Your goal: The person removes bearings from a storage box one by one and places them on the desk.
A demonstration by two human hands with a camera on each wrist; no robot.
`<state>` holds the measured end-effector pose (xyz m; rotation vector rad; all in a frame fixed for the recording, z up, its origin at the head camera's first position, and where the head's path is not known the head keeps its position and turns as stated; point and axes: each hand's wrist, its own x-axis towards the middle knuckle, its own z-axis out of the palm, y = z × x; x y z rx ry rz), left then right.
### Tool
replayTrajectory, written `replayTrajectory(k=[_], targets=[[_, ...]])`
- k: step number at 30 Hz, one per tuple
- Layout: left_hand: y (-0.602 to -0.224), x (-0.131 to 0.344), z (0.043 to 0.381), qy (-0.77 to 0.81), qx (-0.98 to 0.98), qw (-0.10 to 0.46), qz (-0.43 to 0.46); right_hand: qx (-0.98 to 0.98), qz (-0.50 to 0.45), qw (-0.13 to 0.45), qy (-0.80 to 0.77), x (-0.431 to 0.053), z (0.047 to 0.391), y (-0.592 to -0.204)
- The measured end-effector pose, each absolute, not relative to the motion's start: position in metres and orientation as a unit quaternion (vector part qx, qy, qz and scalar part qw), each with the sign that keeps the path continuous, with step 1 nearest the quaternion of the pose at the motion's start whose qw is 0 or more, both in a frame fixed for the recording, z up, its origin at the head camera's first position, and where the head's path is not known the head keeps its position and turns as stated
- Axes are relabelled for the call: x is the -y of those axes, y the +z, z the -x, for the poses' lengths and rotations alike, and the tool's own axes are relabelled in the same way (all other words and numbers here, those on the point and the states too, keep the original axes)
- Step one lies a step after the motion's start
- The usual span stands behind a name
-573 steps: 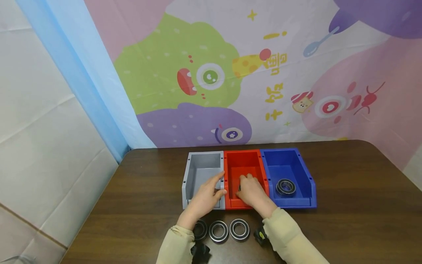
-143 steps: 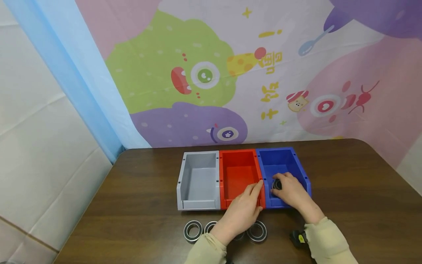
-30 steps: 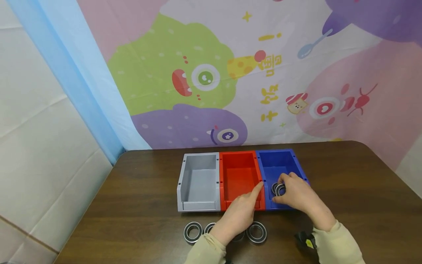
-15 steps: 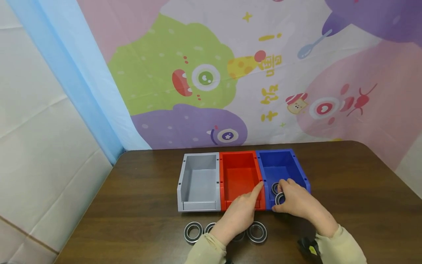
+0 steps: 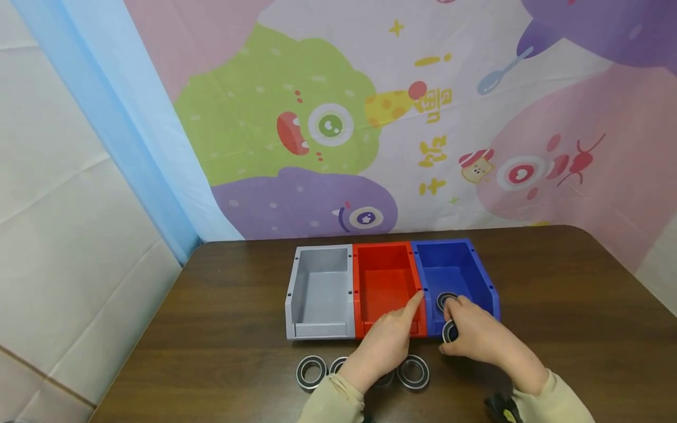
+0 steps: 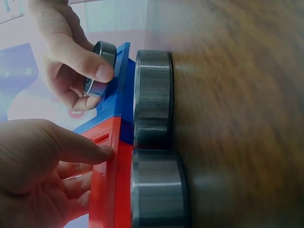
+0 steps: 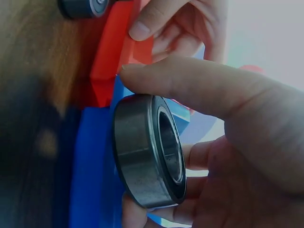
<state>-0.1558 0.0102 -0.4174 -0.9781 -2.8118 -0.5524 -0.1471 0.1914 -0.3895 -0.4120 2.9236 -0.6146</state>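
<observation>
My right hand pinches a ball bearing between thumb and fingers, tilted over the front lip of the blue bin. Behind it, a second bearing lies inside that bin. My left hand holds the front of the red bin. In the left wrist view its thumb lies on the front lip, other fingers behind; from the head view the index finger stretches along the bin's right wall.
A grey bin joins the red one on the left. Several bearings stand in a row before the bins, among them one at the left end and one at the right end; my left arm partly covers the middle ones.
Over the last second my right hand has drawn the bearing from within the blue bin toward me, to its front lip. My left hand has stayed put.
</observation>
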Motion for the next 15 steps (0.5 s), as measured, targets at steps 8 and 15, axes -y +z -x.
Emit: replayTrajectory(k=[8,15], targets=[[-0.418,-0.01,0.155,-0.177,0.928,0.057,0.323,-0.968,0.162,0.047,-0.188,-0.192,0.138,-0.392],[-0.417,-0.011,0.154,-0.176,0.926,0.068,0.327,-0.967,0.186,0.043,-0.17,-0.192,0.13,-0.394]])
